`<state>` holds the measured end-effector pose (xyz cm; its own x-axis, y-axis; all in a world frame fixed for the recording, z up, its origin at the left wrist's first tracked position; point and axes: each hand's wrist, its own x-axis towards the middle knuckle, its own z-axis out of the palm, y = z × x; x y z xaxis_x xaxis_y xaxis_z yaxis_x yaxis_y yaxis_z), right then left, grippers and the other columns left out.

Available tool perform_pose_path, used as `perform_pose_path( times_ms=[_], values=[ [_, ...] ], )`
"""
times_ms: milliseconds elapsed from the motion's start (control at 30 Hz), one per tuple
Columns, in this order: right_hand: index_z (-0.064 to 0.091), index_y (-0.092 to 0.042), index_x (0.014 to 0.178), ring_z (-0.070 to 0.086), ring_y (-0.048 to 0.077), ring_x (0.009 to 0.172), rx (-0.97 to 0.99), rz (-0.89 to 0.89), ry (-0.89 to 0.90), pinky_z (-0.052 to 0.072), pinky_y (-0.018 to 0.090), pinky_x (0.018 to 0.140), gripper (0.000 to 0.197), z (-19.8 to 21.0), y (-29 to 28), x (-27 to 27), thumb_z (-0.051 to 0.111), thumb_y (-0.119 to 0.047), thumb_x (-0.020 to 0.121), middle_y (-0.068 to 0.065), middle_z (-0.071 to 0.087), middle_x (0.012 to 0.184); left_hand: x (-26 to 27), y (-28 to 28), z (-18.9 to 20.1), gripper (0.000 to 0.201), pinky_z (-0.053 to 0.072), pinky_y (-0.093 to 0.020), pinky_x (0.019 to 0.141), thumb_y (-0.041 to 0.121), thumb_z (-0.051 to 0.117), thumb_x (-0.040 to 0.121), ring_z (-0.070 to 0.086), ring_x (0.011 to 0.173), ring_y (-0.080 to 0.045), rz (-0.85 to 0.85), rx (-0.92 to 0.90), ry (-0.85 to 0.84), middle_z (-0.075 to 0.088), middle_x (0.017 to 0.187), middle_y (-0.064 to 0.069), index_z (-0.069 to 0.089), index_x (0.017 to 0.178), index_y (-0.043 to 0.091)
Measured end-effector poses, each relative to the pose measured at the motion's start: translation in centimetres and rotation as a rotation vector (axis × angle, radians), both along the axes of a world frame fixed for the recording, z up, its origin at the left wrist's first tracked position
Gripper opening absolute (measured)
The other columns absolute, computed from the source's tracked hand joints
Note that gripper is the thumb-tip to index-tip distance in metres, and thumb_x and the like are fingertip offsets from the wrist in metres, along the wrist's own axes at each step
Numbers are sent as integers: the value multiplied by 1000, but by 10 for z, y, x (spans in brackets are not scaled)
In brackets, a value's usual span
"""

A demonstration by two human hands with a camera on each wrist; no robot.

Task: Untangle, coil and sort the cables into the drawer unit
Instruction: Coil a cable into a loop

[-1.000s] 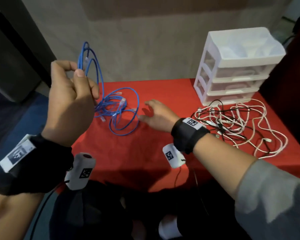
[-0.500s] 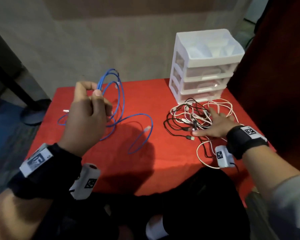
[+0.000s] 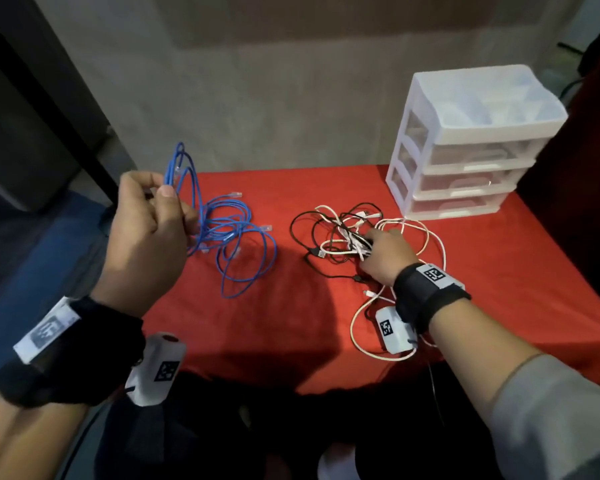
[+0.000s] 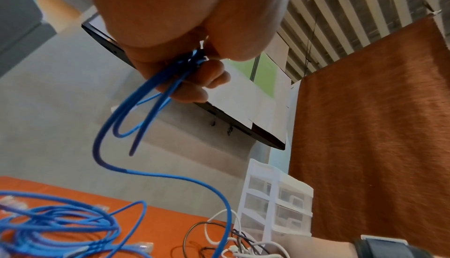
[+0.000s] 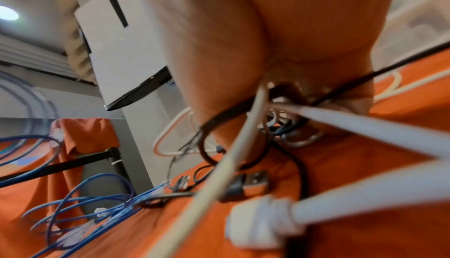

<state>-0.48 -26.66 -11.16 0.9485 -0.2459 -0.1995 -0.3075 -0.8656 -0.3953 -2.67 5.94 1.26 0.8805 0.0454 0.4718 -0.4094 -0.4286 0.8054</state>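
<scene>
Red-clothed table point(image 3: 291, 341), grey wall behind. L hand point(image 3: 146, 233) pinches blue ethernet cable point(image 3: 236, 237) loops upright, rest trailing to table's left. R hand point(image 3: 385, 258) fingers curled in black/white cable tangle point(image 3: 343, 237), mid-table. Drawer unit point(image 3: 465, 147) far-right corner.

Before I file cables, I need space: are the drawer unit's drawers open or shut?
Shut: all three fronts of the drawer unit sit flush with its frame.
</scene>
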Motion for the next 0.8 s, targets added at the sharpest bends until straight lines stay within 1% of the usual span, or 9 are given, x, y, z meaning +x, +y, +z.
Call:
perform_pose_path(
  times_ms=[67, 200, 267, 367, 467, 567, 667, 733, 800],
  values=[
    [62, -18, 96, 65, 35, 95, 22, 5, -26, 40, 27, 72, 20, 7, 6, 9, 68, -16, 77, 16, 67, 109, -1, 8, 0, 7, 45, -29, 53, 21, 33, 110, 50, 50, -10, 20, -12, 6, 57, 68, -2, 35, 112, 15],
    [68, -16, 104, 67, 33, 96, 128, 36, -172, 41, 27, 71, 23, 39, 25, 31, 71, -15, 81, 10, 73, 102, -5, 24, 4, 9, 44, -17, 53, 22, 32, 110, 51, 52, -8, 38, -19, -17, 57, 69, -3, 35, 113, 14],
    [69, -16, 104, 68, 35, 97, 152, 95, -303, 49, 33, 77, 27, 63, 42, 49, 72, -19, 78, 12, 74, 102, -8, 31, 10, 7, 45, -19, 53, 23, 33, 110, 51, 53, -10, 53, -48, -26, 58, 69, 1, 37, 111, 18],
    [71, -13, 108, 67, 35, 101, 164, 239, -507, 53, 39, 85, 42, 104, 74, 79, 67, -35, 73, 14, 73, 104, -13, 42, 20, 8, 44, -34, 54, 32, 37, 107, 47, 55, -16, 75, -90, -41, 57, 64, 5, 43, 101, 34],
    [69, -10, 95, 64, 35, 94, 188, 408, -685, 48, 33, 77, 43, 132, 111, 107, 51, -37, 67, 12, 70, 97, -21, 54, 30, 10, 36, -30, 51, 32, 40, 103, 41, 54, -14, 58, -154, -43, 53, 61, 8, 48, 97, 33],
    [67, -14, 107, 61, 38, 104, 136, 464, -555, 45, 27, 83, 37, 127, 143, 125, 59, -21, 72, 19, 65, 111, -30, 61, 36, 14, 37, -22, 52, 23, 42, 104, 43, 55, -8, 37, -219, -48, 50, 64, 9, 51, 94, 27],
    [63, -15, 124, 62, 36, 114, 40, 577, -247, 51, 31, 92, 40, 89, 158, 125, 66, -14, 84, 18, 65, 125, -37, 65, 37, 19, 35, -20, 50, 17, 41, 106, 42, 53, -8, 20, -195, -53, 49, 61, 6, 51, 92, 26],
    [56, -16, 139, 64, 30, 114, -64, 665, 32, 48, 28, 88, 54, 61, 155, 116, 71, -15, 87, 10, 67, 129, -40, 66, 34, 22, 32, -19, 48, 14, 39, 108, 40, 51, -8, 11, -189, -31, 50, 57, 7, 50, 92, 24],
    [38, -21, 155, 62, 25, 119, -76, 655, 174, 44, 22, 91, 77, 44, 145, 106, 75, -19, 88, 4, 63, 138, -42, 68, 31, 23, 31, -21, 47, 12, 39, 108, 37, 51, -9, 1, -183, -17, 49, 57, 6, 49, 91, 23]
  ],
)
